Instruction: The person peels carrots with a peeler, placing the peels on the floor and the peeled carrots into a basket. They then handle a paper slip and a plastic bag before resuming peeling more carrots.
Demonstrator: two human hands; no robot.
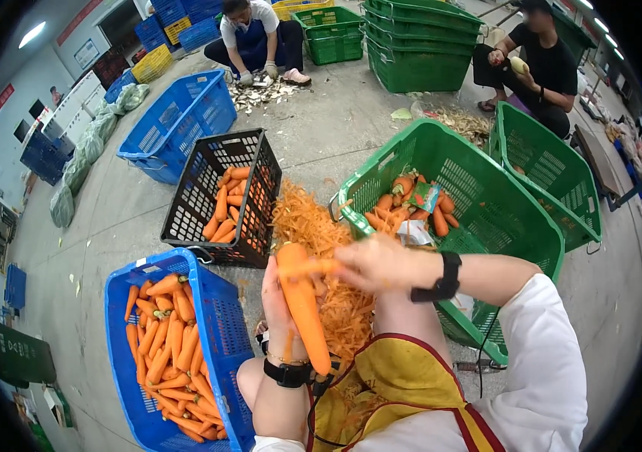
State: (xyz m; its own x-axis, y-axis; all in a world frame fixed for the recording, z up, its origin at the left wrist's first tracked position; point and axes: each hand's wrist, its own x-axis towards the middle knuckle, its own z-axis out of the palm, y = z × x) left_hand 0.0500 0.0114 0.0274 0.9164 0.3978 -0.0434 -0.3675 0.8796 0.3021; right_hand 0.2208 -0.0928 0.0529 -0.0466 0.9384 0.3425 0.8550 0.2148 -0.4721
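Two hands meet over the person's lap: the left hand (285, 305) is wrapped around a long carrot (302, 305), holding it upright with its blunt top up, while the right hand (370, 260) is closed at that top end, blurred, so what it grips cannot be told. Just beyond the hands lies a heap of orange peelings (309, 222) on the floor, with a blue crate (223, 331) of carrots left of the left hand, a black crate (189, 203) farther ahead, and a green basket (501, 218) beside the right hand.

Glossy plastic mesh crate (219, 316); matt concrete floor (321, 128).
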